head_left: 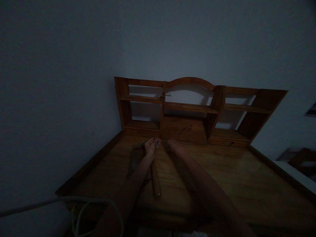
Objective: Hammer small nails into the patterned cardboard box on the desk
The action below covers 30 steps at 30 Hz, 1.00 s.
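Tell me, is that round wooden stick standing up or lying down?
Lying down. The wooden stick is stretched out along the desk, with one end pointing toward the camera.

You had no readable text in view: no label, brand, number or sign could be made out on anything before you.
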{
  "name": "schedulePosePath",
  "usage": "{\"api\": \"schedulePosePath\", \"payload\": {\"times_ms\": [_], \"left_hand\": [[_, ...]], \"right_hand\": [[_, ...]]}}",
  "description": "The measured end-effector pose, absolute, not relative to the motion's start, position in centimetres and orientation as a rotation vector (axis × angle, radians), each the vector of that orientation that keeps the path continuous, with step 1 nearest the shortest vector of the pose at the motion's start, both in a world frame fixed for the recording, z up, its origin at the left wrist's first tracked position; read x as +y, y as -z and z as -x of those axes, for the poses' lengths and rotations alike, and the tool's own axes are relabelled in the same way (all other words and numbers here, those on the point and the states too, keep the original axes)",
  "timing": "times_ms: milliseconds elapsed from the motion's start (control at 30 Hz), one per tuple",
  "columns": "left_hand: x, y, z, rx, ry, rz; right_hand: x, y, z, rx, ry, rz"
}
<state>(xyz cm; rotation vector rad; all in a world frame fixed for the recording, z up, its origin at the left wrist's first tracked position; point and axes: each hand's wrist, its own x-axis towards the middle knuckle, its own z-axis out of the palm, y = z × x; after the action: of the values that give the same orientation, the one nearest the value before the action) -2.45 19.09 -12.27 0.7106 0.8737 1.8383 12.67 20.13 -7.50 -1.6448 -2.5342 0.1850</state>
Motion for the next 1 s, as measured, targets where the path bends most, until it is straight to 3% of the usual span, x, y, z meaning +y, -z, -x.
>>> {"api": "schedulePosePath", "payload": {"times_ms": [467,1000], "left_hand": [[18.1,12.3,0.9,0.88,-1.518,-0.859],[18.5,12.5,1.5,0.987,-1.491,-0.9]], "right_hand": [[19.1,13.1,-15.0,-1.752,-0.731,1.098],[18.8,13.7,-13.6,-1.639,-0.823,0.962]]}}
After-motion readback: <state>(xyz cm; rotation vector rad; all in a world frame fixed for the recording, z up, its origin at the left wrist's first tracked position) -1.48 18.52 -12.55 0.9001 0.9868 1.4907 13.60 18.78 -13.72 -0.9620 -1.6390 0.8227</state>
